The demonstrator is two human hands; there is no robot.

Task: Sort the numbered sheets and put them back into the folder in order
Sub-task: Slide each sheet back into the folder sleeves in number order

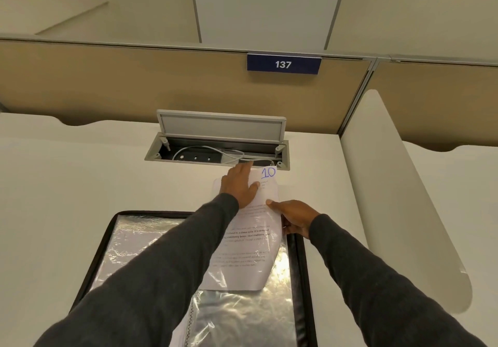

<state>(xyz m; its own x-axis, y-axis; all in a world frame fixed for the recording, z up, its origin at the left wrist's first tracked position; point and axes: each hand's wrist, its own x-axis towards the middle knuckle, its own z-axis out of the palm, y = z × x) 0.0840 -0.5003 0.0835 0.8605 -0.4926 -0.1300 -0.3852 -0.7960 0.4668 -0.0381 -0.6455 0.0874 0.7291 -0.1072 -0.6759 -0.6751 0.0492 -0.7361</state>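
Folder [300, 279], one, black-edged, lying open on the pale worktop [80, 185]. Its near part is cut off by the lower frame edge and crossed by both dark sleeves. The glossy clear pockets inside glare too strongly to be counted. Bare worktop lies wide to the folder's left; on the right only a narrower strip separates it from one white rounded divider [398, 185]. One tan partition [134, 82] closes the far side.

One sheet [250, 239], printed and hand-marked "10" at its far corner, lies slanted over the folder's far right part. Its far end passes beyond the folder's edge and stops just beside one cable hatch [215, 155], whose lid stands raised. Whether the sheet's near end sits inside a pocket or on top cannot be told; the print is too small to read.

Two hands. The left hand [238, 187] lies flat on the sheet's far end with its fingers straight, the fingertips at the hatch rim. The right hand [292, 217] pinches the sheet's right edge, thumb on top, fingers hidden beneath.

One blue sign [283, 64] on the partition reads "137".
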